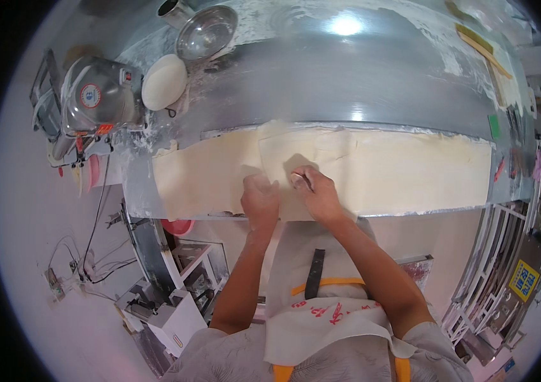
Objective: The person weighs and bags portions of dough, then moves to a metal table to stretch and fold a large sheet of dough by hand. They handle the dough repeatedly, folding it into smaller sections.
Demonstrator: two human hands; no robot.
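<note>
We locate the dough sheet spread on the metal surface. Over the middle of the sheet, we note the left hand, fingers curled (we cannot tell whether it grips anything). Also over the sheet, the right hand is closed around a small object, mostly hidden. Beyond the sheet's left part, we identify a metal bowl.

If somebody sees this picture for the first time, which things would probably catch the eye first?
Probably the long, pale dough sheet, spread along the near side of the grey table. Next come the left hand and the right hand near its middle, the right gripping a small object. The shiny metal machine by the table's left end likely follows.
</note>
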